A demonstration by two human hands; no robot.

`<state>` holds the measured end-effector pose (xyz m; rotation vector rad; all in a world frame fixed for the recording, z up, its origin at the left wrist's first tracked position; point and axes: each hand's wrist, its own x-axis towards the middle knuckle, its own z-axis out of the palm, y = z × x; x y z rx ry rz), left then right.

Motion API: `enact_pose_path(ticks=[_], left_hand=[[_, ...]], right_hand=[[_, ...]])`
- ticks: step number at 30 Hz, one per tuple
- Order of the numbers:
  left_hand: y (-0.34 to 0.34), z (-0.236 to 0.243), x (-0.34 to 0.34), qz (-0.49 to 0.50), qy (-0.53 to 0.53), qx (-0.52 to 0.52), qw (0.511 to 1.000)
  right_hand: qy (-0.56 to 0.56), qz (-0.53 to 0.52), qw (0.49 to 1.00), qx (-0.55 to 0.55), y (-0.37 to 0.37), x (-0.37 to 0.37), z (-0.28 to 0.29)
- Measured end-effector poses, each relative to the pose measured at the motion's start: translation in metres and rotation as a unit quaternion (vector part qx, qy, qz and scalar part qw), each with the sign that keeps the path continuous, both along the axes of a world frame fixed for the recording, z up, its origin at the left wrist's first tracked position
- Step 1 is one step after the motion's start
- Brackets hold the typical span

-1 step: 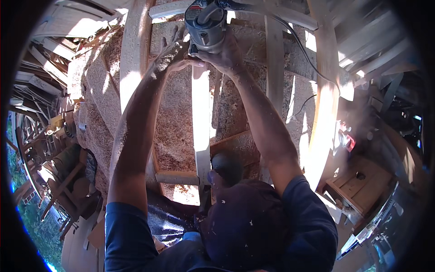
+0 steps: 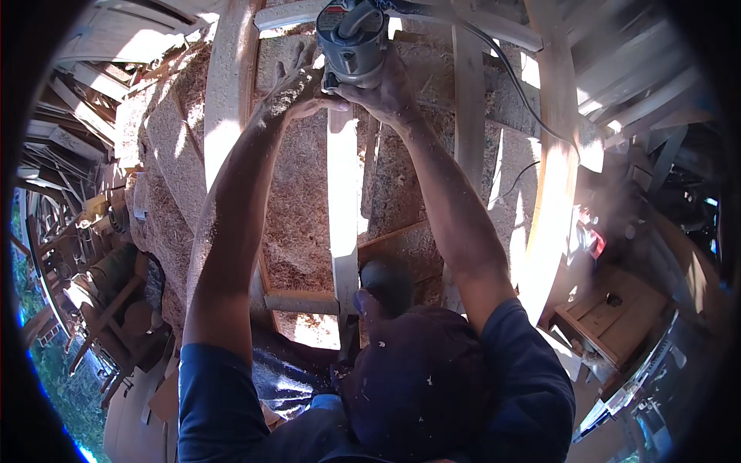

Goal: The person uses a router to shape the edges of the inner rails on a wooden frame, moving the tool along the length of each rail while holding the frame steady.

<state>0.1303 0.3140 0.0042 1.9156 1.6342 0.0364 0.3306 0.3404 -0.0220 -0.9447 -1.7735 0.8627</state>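
Note:
A grey corded router (image 2: 351, 42) sits at the top middle, on a pale narrow wooden beam (image 2: 342, 185). My right hand (image 2: 386, 89) grips its lower right side, thumb reaching across the front. My left hand (image 2: 301, 92) is at the router's left, dusted with pale shavings; its fingers are stretched apart, some pointing up beside the tool and one reaching under its front edge. A dark cable (image 2: 517, 85) runs from the tool down to the right. The router's bit is hidden.
Parallel beams (image 2: 552, 216) and cross pieces (image 2: 301, 303) form a frame over boards thick with sawdust (image 2: 297, 224). Piled timber offcuts (image 2: 77, 139) crowd the left. A wooden box (image 2: 614, 312) with a dark hole stands at the lower right. Greenery shows at the far left edge.
The router and my hands have shifted very slightly to the right. Both hands keep the same placement on and beside it.

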Motion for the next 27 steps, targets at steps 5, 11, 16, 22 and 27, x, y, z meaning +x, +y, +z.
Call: enact_pose_path(ticks=[5, 11, 16, 22, 27], left_hand=[[-0.025, 0.008, 0.002, 0.019, 0.013, 0.071, 0.997], [-0.052, -0.002, -0.004, -0.001, 0.014, 0.031, 0.999], [-0.073, 0.015, 0.020, -0.003, 0.031, 0.018, 0.999], [-0.097, 0.023, 0.015, 0.017, 0.041, 0.005, 0.999], [-0.114, 0.019, 0.023, 0.010, 0.029, 0.037, 0.999]], right_hand=[[-0.033, -0.017, 0.997, 0.067, -0.019, -0.001, 0.014], [-0.009, -0.009, 1.000, -0.025, -0.065, -0.001, 0.029], [-0.009, -0.006, 1.000, -0.028, -0.083, 0.016, 0.019], [-0.001, 0.021, 0.997, -0.075, -0.105, 0.009, 0.024], [-0.003, 0.013, 0.995, -0.099, -0.123, 0.016, 0.008]])
